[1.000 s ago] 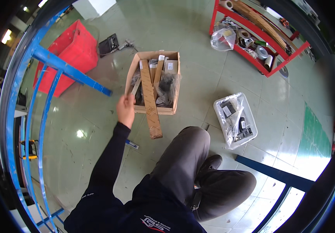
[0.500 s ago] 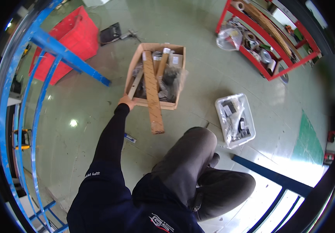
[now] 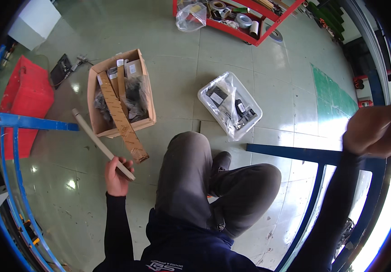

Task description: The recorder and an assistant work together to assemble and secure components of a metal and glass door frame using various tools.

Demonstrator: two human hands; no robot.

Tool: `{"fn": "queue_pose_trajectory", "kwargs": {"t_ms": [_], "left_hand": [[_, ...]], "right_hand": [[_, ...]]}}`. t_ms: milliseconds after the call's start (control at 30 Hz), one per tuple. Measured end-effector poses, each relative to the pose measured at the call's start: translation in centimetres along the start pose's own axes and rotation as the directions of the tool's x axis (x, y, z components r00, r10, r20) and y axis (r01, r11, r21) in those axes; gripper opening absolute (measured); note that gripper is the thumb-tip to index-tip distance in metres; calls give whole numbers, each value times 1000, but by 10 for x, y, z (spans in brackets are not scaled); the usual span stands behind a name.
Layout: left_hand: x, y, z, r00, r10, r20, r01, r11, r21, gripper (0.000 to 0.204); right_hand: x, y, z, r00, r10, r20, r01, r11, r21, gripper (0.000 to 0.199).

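My left hand (image 3: 117, 176) is closed round the lower end of a long, narrow, pale cardboard-coloured strip (image 3: 96, 141). The strip slants up and left, past the near-left side of an open cardboard box (image 3: 96, 102). A long brown carton (image 3: 119, 120) leans out over that box's near edge, above several smaller cartons and crumpled clear plastic. Far to the right, my right hand (image 3: 371, 130) is raised beside a dark upright edge. Its fingers run into the dark rim of the picture, so their grip is hidden.
A white plastic tub (image 3: 203, 96) with bagged dark parts stands right of the box. Blue metal frames (image 3: 34, 121) flank me, the right one (image 3: 295, 153) close to my knee. Beyond are a red bin (image 3: 25, 97), a red cart (image 3: 232, 31) with tape rolls and a white block (image 3: 36, 25).
My left hand has drawn the pale strip out of the box and brought it closer to me. My right hand has come into view. The whole view has swung to the right.
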State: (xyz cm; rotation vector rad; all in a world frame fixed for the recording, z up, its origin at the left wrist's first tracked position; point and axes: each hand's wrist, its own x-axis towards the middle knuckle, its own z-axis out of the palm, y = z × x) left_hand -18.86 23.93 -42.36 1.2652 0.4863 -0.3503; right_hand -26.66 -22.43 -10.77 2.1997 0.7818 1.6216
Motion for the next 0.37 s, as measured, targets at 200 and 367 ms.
{"fn": "queue_pose_trajectory", "kwargs": {"t_ms": [200,367], "left_hand": [[-16,1,49,960,44,276,17,977,-214,48],[-35,-13,90,937,-42,347,110,978,-178,56]], "right_hand": [[-225,-153,72,127,678,724,-922,349,-165,24],[-419,-211,72,-361,395,845,-762,398,-512,37]]}}
